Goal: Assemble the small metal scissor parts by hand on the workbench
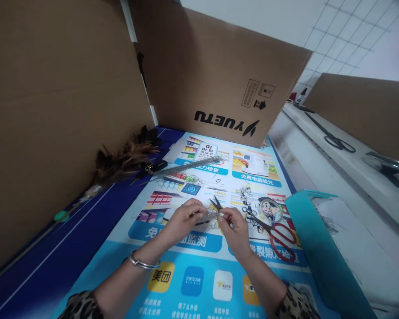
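Observation:
My left hand (pixel 185 218) is closed in a pinch on a small clear piece with thin wire at its end, held just above the printed poster (pixel 199 274). My right hand (pixel 233 228) is closed round small dark snips (pixel 215 204), whose open tips point up and left toward the piece in the left hand. The two hands almost touch. A silver bangle (pixel 142 263) sits on the left wrist.
Red-handled scissors (pixel 279 237) lie on the poster right of my right hand. A teal tray (pixel 315 252) stands at the right. A feather duster (pixel 119 166) and a bundle of thin wires (pixel 186 167) lie at the back left. Cardboard panels (pixel 219 79) wall in the table.

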The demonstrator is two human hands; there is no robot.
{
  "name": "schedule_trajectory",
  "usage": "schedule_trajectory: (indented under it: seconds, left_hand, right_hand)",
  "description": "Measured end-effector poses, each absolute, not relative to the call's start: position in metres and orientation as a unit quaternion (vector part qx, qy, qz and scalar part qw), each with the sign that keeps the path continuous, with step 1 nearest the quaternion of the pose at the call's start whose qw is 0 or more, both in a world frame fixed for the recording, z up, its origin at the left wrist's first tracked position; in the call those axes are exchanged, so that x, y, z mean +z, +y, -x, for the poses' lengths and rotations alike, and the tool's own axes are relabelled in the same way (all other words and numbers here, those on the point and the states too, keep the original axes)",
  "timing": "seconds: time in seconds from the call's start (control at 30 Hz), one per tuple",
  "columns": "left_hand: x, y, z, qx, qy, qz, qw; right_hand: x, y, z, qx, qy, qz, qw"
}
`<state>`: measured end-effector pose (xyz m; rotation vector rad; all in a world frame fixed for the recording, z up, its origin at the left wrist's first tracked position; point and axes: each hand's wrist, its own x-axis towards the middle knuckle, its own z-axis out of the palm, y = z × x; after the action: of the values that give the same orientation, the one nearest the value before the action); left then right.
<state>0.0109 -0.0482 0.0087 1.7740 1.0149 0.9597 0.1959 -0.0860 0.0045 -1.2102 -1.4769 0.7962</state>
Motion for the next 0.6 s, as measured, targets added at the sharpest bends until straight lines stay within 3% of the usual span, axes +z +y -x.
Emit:
schedule_trajectory:
  seconds: [0.3, 0.6]
  left_hand:
    - [0.0102, -0.0553, -0.0161, 0.368, 0.402, -0.730, 0.413]
    - [0.0107, -0.0525, -0.0125, 0.369, 0.407, -0.698, 0.459]
  right_hand:
    - [0.0048, -0.0883, -0.1927, 0.260, -0.721, 0.486, 0.421]
    - [0.0047, -0.0882, -0.1919, 0.287, -0.687, 0.507, 0.434]
